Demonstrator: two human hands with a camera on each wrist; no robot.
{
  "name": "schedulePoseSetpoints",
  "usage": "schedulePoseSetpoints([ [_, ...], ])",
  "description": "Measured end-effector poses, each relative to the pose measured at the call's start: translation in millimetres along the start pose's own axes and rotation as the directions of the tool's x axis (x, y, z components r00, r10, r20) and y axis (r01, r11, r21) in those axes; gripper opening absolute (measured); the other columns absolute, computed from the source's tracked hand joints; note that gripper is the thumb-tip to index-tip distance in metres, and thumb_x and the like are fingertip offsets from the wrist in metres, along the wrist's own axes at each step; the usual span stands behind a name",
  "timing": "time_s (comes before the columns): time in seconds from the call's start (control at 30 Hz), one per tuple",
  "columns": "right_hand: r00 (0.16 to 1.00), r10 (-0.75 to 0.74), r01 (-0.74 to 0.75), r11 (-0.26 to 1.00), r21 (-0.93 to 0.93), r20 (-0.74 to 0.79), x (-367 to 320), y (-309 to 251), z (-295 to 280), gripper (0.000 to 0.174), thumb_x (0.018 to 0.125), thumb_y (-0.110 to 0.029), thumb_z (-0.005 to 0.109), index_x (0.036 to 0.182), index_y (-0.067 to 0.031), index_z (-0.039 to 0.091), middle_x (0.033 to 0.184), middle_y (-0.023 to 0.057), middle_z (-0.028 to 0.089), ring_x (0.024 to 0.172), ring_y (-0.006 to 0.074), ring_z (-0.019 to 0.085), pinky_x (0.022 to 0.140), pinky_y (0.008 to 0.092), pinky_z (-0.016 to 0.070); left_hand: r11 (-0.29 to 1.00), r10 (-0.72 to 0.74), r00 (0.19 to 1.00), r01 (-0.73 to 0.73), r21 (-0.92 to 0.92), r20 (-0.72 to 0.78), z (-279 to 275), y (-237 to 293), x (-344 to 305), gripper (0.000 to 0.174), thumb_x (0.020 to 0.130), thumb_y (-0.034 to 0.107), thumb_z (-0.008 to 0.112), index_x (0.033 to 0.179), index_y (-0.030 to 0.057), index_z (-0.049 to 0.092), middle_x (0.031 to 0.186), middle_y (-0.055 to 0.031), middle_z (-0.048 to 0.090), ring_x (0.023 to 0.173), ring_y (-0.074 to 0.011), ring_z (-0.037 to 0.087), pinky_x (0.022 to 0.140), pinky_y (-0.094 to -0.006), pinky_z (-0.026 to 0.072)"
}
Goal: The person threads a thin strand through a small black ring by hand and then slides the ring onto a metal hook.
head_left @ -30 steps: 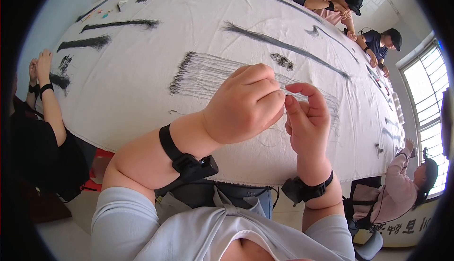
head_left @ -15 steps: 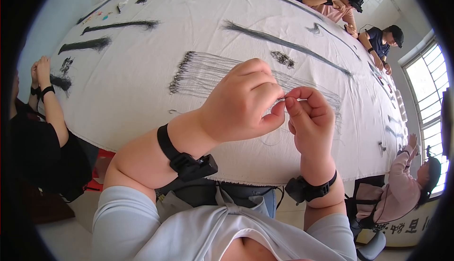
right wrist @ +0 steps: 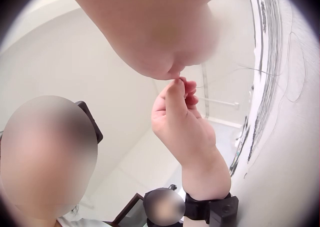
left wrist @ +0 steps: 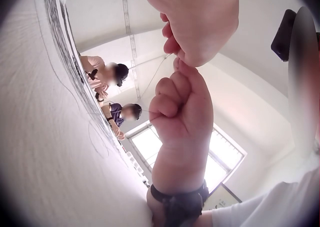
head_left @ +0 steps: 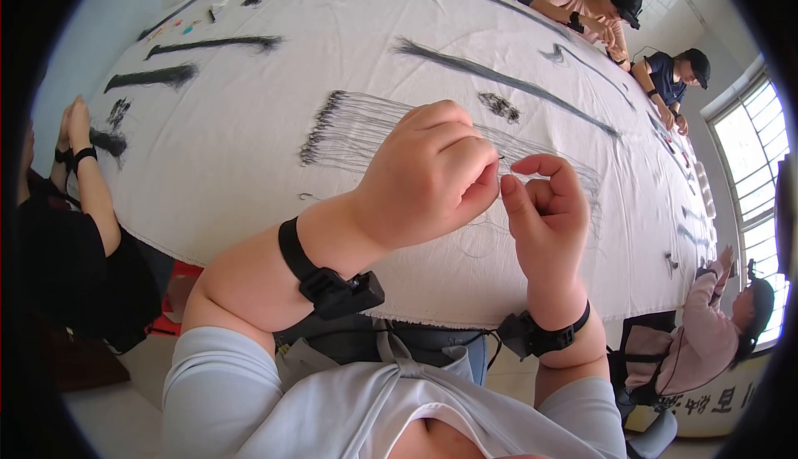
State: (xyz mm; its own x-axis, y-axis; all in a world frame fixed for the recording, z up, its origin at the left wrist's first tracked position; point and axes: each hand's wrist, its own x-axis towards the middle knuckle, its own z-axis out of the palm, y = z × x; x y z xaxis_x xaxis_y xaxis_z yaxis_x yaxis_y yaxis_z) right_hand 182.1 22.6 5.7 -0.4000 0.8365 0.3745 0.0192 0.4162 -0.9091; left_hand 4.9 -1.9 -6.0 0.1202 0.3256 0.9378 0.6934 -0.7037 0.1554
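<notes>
Raised over the white-clothed table, my left hand [head_left: 432,172] has its fingers folded and pinches a small fishing hook [head_left: 501,158], mostly hidden, with a dark tip showing. My right hand [head_left: 544,218] is close beside it, index finger bent over the thumb and the other fingers curled. In the left wrist view, a thin line runs to those curled fingers of the right hand [left wrist: 180,107]. Fine line [right wrist: 217,82] also trails from the left fingertips in the right wrist view. A single hook [head_left: 307,196] lies near my left forearm.
Rows of lines with dark ends [head_left: 316,130] lie spread behind my hands. A dark clump [head_left: 499,107] and a long bundle of dark strands [head_left: 507,81] lie farther back. More bundles [head_left: 154,76] are at the left. Other people sit around the white cloth [head_left: 241,168].
The fingertips came together over the hook half a second ago, then drew slightly apart. My right index finger has lifted off the thumb, and the left thumb has tucked in.
</notes>
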Motion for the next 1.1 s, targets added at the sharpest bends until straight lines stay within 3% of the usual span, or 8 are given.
schedulePoseSetpoints([
  [0.17,0.977,-0.212,0.207,0.961,-0.181,-0.010,-3,11,0,0.009,0.088,0.005,0.066,0.093,-0.0001,0.062,0.061,-0.0029,0.054,0.052,-0.0006,0.044,0.048,0.0177,0.0341,1.000,0.002,1.000,-0.002,-0.002,-0.013,-1,0,1,0.023,0.067,-0.007,0.073,0.083,0.0033,0.061,0.076,-0.0080,0.064,0.074,-0.0269,0.061,0.063,-0.0342,0.0495],
  [0.27,0.906,-0.419,0.402,0.809,-0.430,0.059,-1,2,3,0.012,0.083,0.008,0.068,0.091,0.0002,0.063,0.063,0.0024,0.057,0.050,0.0060,0.051,0.049,0.0220,0.0405,1.000,0.008,1.000,-0.008,-0.006,-0.011,-1,0,0,0.023,0.067,-0.008,0.072,0.084,0.0033,0.062,0.076,-0.0080,0.063,0.074,-0.0267,0.060,0.063,-0.0340,0.0494],
  [0.37,0.804,-0.568,0.567,0.647,-0.509,0.175,5,5,-2,0.018,0.077,0.009,0.070,0.092,0.0000,0.064,0.066,0.0064,0.059,0.052,0.0162,0.056,0.049,0.0280,0.0444,1.000,0.017,1.000,-0.017,0.010,0.011,-1,0,0,0.021,0.068,-0.005,0.073,0.083,0.0032,0.062,0.075,-0.0080,0.063,0.075,-0.0270,0.060,0.065,-0.0345,0.0500],
  [0.47,0.695,-0.657,0.684,0.480,-0.549,0.293,13,4,-10,0.021,0.074,0.008,0.073,0.091,-0.0009,0.065,0.068,0.0074,0.060,0.056,0.0220,0.058,0.049,0.0304,0.0446,0.999,0.020,0.993,-0.023,0.022,0.112,-2,-1,0,0.019,0.069,-0.002,0.074,0.082,0.0029,0.062,0.078,-0.0087,0.063,0.078,-0.0274,0.060,0.068,-0.0354,0.0507],
  [0.57,0.659,-0.672,0.716,0.421,-0.557,0.340,15,-3,-15,0.019,0.075,0.007,0.073,0.090,-0.0010,0.066,0.069,0.0073,0.061,0.057,0.0227,0.058,0.050,0.0300,0.0449,1.000,0.011,0.983,-0.015,0.018,0.181,-2,1,-1,0.018,0.069,0.000,0.074,0.081,0.0026,0.062,0.080,-0.0096,0.063,0.081,-0.0277,0.060,0.070,-0.0365,0.0512],
  [0.67,0.689,-0.667,0.694,0.494,-0.524,0.283,20,1,-21,0.016,0.076,0.008,0.072,0.088,-0.0004,0.066,0.069,0.0076,0.061,0.056,0.0208,0.058,0.050,0.0300,0.0447,0.999,0.035,0.975,-0.033,-0.013,0.221,-1,4,-2,0.020,0.067,-0.001,0.075,0.082,0.0020,0.062,0.082,-0.0094,0.063,0.084,-0.0274,0.061,0.071,-0.0367,0.0516],
  [0.8,0.794,-0.569,0.602,0.692,-0.398,0.212,23,7,-21,0.015,0.076,0.009,0.071,0.087,-0.0005,0.068,0.068,0.0074,0.061,0.055,0.0176,0.056,0.049,0.0309,0.0432,0.990,0.138,0.985,-0.136,-0.026,0.108,2,7,-2,0.023,0.064,-0.003,0.076,0.082,0.0020,0.063,0.081,-0.0083,0.062,0.083,-0.0269,0.061,0.069,-0.0349,0.0514],
  [1.1,0.715,-0.631,0.698,0.616,-0.366,0.301,17,1,-22,0.019,0.071,0.010,0.073,0.086,-0.0001,0.068,0.065,0.0072,0.061,0.052,0.0184,0.056,0.048,0.0299,0.0431,0.988,0.138,0.990,-0.137,0.074,-0.011,-8,7,5,0.024,0.063,-0.006,0.074,0.082,0.0025,0.064,0.076,-0.0074,0.061,0.078,-0.0265,0.060,0.065,-0.0333,0.0500],
])
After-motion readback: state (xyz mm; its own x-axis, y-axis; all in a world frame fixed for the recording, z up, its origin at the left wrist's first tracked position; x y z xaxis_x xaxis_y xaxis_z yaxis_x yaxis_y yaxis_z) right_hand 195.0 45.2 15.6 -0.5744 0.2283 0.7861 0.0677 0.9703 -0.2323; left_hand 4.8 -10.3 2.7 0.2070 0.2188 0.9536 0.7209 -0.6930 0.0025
